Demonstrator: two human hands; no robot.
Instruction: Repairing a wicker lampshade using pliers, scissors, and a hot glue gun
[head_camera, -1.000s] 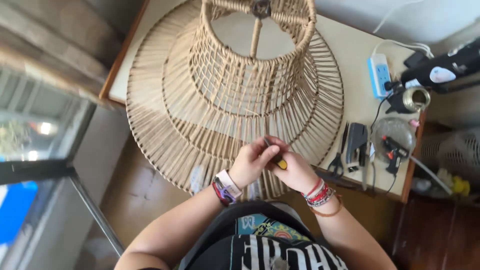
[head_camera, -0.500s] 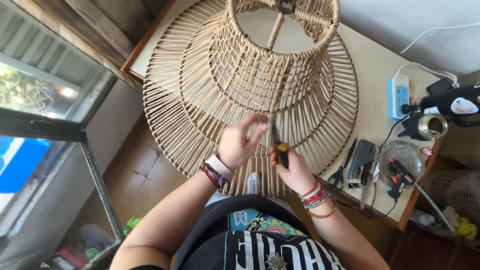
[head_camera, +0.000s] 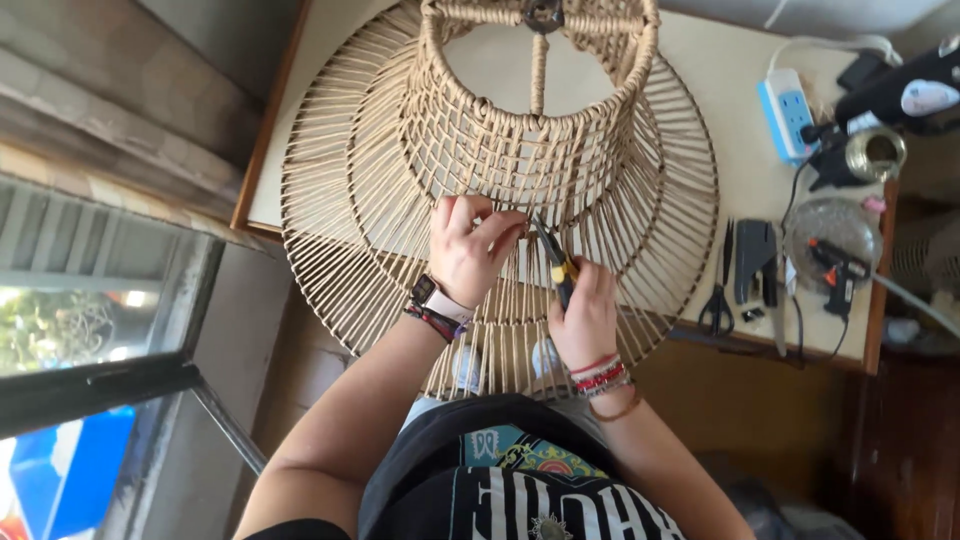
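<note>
A large woven rattan lampshade frame (head_camera: 400, 160) stands on a pale table (head_camera: 720, 80), with a wide flat brim and a taller woven drum in the middle. My left hand (head_camera: 468, 248) pinches the cords where the brim meets the drum. My right hand (head_camera: 585, 315) grips pliers with yellow and black handles (head_camera: 556, 258), their tip at the same cords just right of my left fingers. A watch and bracelets are on my left wrist, beaded bracelets on my right.
At the table's right side lie black scissors (head_camera: 718, 290), a black stapler-like tool (head_camera: 755, 262), a glue gun (head_camera: 835, 265), a blue power strip (head_camera: 785, 112) and a metal tin (head_camera: 872, 155). A window with a dark frame (head_camera: 100, 380) is at the left.
My hands and the pliers moved up from the brim's near edge toward the drum's base. The view shifted closer over the lampshade.
</note>
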